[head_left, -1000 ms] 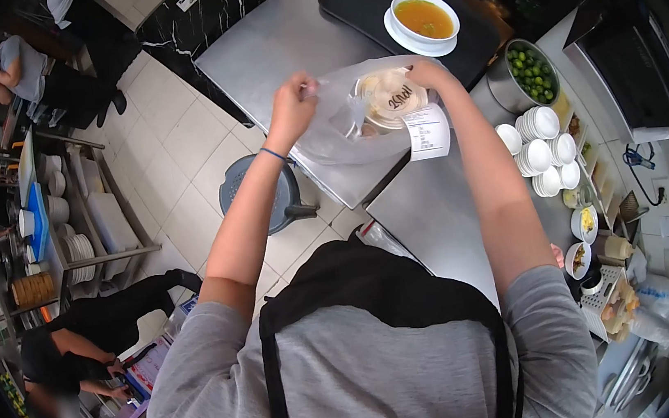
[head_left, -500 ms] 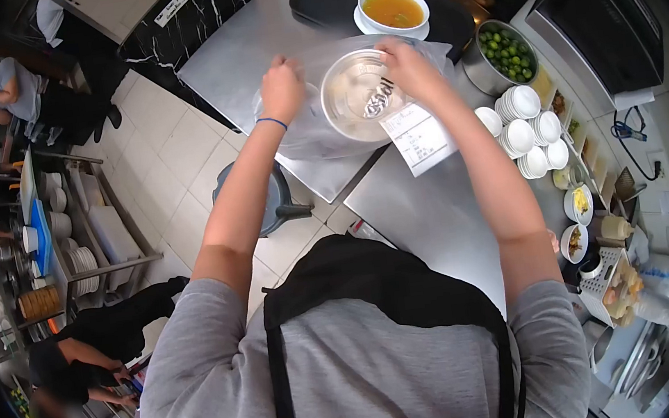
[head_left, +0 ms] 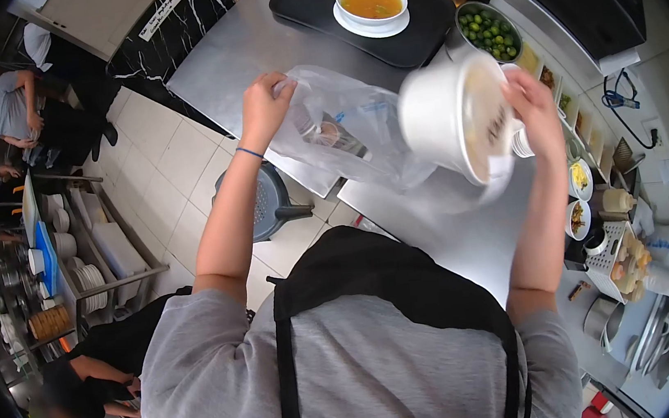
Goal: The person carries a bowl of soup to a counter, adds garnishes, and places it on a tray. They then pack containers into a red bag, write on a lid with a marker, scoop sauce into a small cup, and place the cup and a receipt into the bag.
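Observation:
My left hand (head_left: 264, 110) pinches the rim of a clear plastic bag (head_left: 380, 142) over the steel counter. Inside the bag lies a dark printed packet (head_left: 332, 133), partly blurred by the plastic. To the right, my right hand (head_left: 535, 110) grips a white takeout tub (head_left: 435, 115) with a clear lid and dark handwriting on it. The tub is tilted on its side, its lid facing right, and blurred by motion. It overlaps the right end of the bag in this view.
A bowl of orange soup (head_left: 371, 2) stands on a black tray (head_left: 303, 2) at the back. Beside it is a pot of green limes (head_left: 489, 33). Condiment bowls (head_left: 577, 218) line the right side. Two co-workers (head_left: 13, 105) (head_left: 94, 377) are at the left.
My right hand has lifted the tub and swung it rightward, tilting it onto its side. My left hand has moved slightly left, still holding the bag. The receipt is no longer clearly visible.

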A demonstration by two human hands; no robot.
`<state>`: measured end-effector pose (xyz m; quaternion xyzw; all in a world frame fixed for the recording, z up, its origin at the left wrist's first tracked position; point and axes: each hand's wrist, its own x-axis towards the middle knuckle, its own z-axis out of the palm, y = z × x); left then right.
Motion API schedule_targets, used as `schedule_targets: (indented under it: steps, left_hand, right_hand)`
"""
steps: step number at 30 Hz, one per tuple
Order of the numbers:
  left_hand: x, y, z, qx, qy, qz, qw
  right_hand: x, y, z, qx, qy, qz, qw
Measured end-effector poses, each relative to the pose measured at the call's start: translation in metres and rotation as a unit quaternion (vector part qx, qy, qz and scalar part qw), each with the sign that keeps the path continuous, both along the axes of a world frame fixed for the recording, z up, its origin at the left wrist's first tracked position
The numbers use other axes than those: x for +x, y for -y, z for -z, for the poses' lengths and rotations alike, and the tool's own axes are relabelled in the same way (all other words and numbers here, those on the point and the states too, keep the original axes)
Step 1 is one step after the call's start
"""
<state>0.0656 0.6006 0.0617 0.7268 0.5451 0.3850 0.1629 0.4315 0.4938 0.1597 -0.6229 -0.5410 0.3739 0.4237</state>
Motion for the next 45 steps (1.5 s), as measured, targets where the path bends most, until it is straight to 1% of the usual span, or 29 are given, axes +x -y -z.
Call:
schedule_targets:
  steps: [2,4,6,7,9,11,14,16,17,19,21,23,24,25,27,28,30,32,33,34,35,36,37,38,39,41,42,44,45]
  left_hand:
    - [-0.002,0.004,-0.004,-0.005,0.015,-0.003,1.0]
    - [-0.003,0.008,-0.011,-0.009,0.031,-0.008,0.999]
    - [-0.004,0.012,-0.022,-0.038,0.032,-0.014,0.999]
    - [-0.005,0.012,-0.025,-0.037,0.031,-0.017,0.999]
    - [-0.005,0.012,-0.028,-0.037,0.026,-0.008,0.999]
    - [-0.005,0.009,-0.027,-0.01,0.03,0.002,1.0]
    - [-0.007,0.007,-0.024,0.013,0.033,0.019,0.999]
    - [-0.008,0.006,-0.027,0.015,0.036,0.026,0.999]
    - [-0.009,0.005,-0.033,-0.007,0.03,0.021,0.999]
    - [-0.014,0.001,-0.041,-0.023,0.023,0.012,0.999]
    - [-0.022,-0.002,-0.047,-0.02,0.005,0.005,1.0]
    - [-0.028,-0.001,-0.047,-0.031,0.027,0.003,0.999]
    - [-0.031,0.0,-0.044,-0.049,0.049,0.002,0.998]
    - [-0.035,-0.001,-0.042,-0.049,0.049,-0.001,0.998]
    - [-0.044,-0.002,-0.037,-0.155,0.134,0.103,0.973]
    - [-0.051,-0.006,-0.031,-0.153,0.133,0.102,0.974]
    - [-0.075,-0.015,-0.001,-0.219,0.332,-0.019,0.917]
    - [-0.105,-0.025,0.065,-0.325,0.268,-0.16,0.893]
    - [-0.107,-0.02,0.078,-0.404,0.248,-0.145,0.868]
    - [-0.107,-0.014,0.089,-0.481,0.227,-0.127,0.837]
    - [-0.108,-0.016,0.106,-0.482,0.225,-0.122,0.838]
    - [-0.107,-0.018,0.121,-0.507,0.311,-0.056,0.802]
    - [-0.107,-0.022,0.135,-0.526,0.394,0.011,0.754]
    - [-0.104,-0.023,0.137,-0.529,0.393,0.016,0.752]
    - [-0.101,-0.026,0.136,-0.538,0.414,0.054,0.732]
    - [-0.082,-0.027,0.115,-0.536,0.47,0.091,0.695]
    - [-0.076,-0.03,0.109,-0.54,0.465,0.099,0.694]
    - [-0.063,-0.037,0.103,-0.504,0.405,0.089,0.758]
    - [-0.055,-0.042,0.102,-0.504,0.418,0.071,0.753]
  right_hand:
    - [0.031,0.025,0.028,0.023,0.065,0.015,0.997]
    - [0.07,0.049,0.073,-0.055,0.19,0.03,0.98]
    - [0.106,0.064,0.128,-0.103,0.221,0.029,0.969]
    - [0.105,0.066,0.129,-0.102,0.221,0.027,0.97]
    - [0.098,0.066,0.123,-0.212,0.361,0.05,0.907]
    - [0.069,0.05,0.112,0.026,0.461,0.068,0.884]
    - [-0.066,0.001,0.023,0.187,0.177,-0.11,0.96]
    - [-0.148,-0.015,0.028,0.125,-0.047,-0.241,0.961]
    - [-0.188,-0.028,0.05,0.037,-0.193,-0.298,0.934]
    - [-0.234,-0.063,0.082,-0.102,-0.124,-0.323,0.933]
    - [-0.228,-0.102,0.111,0.057,0.159,-0.259,0.951]
    - [-0.206,-0.127,0.103,0.117,0.364,-0.212,0.899]
    - [-0.198,-0.139,0.104,0.064,0.31,-0.175,0.932]
    - [-0.196,-0.148,0.109,0.037,0.329,-0.198,0.923]
    - [-0.201,-0.163,0.122,0.01,0.346,-0.219,0.912]
    - [-0.208,-0.169,0.134,-0.033,0.329,-0.27,0.904]
    - [-0.216,-0.185,0.166,-0.073,0.31,-0.322,0.892]
    - [-0.213,-0.198,0.203,-0.06,0.362,-0.355,0.86]
    - [-0.21,-0.197,0.219,-0.061,0.362,-0.353,0.86]
    - [-0.204,-0.194,0.234,-0.046,0.284,-0.324,0.901]
    - [-0.2,-0.189,0.241,-0.03,0.202,-0.29,0.935]
    - [-0.198,-0.178,0.228,-0.032,0.203,-0.284,0.936]
    - [-0.195,-0.168,0.215,-0.089,0.135,-0.261,0.952]
    - [-0.191,-0.155,0.195,-0.145,0.066,-0.235,0.959]
    - [-0.185,-0.143,0.18,-0.146,0.067,-0.229,0.96]
    - [-0.169,-0.126,0.152,-0.205,-0.179,-0.184,0.945]
    - [-0.158,-0.122,0.147,-0.202,-0.179,-0.175,0.947]
    - [-0.136,-0.111,0.137,-0.19,-0.223,-0.19,0.937]
    - [-0.13,-0.101,0.119,-0.187,-0.224,-0.18,0.939]
